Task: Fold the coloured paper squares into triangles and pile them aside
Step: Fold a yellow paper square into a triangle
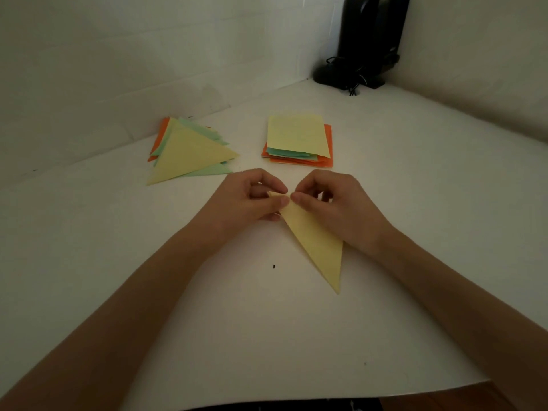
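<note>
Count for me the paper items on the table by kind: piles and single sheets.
Piles: 2, the folded triangles and the unfolded squares.
Single sheets: 1, the yellow triangle pinched by the left hand and the right hand.
Total: 3

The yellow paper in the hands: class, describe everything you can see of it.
The pale yellow folded paper triangle is thin, matte and smooth, and looks long and narrow in this view. Its sharp tip points toward the person, over the white table; whether it lies flat is unclear. The left hand pinches its far corner. The right hand grips just beside it with curled fingers and hides the right edge.
</note>
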{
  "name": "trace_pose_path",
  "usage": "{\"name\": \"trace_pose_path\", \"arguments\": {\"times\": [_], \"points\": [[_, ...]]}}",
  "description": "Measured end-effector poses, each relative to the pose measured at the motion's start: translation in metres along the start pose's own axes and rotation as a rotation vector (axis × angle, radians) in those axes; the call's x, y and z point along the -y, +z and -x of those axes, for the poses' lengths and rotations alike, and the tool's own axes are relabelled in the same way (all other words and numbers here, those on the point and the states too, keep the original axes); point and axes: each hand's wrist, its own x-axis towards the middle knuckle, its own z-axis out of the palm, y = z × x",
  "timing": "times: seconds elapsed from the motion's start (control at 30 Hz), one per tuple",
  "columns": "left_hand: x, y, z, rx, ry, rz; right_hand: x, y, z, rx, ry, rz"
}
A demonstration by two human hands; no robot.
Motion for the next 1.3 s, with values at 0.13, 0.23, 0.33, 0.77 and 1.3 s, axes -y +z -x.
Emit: {"name": "trace_pose_path", "arguments": {"times": [0.13, 0.23, 0.33, 0.77, 1.3], "points": [[-0.001, -0.001, 0.002, 0.003, 0.010, 0.000, 0.003, -0.002, 0.000, -0.001, -0.022, -0.042], [-0.004, -0.010, 0.000, -0.049, 0.001, 0.047, 0.002, -0.005, -0.004, -0.021, 0.075, -0.138], [-0.005, -0.017, -0.001, -0.062, -0.039, 0.132, -0.001, -0.007, -0.008, -0.096, 0.141, -0.283], [-0.002, -0.041, -0.006, -0.080, -0.053, 0.170, -0.002, -0.011, -0.006, 0.069, 0.065, -0.443], [-0.005, -0.030, -0.003, 0.079, 0.178, 0.023, -0.001, -0.012, -0.007, -0.125, 0.214, -0.417]]}}
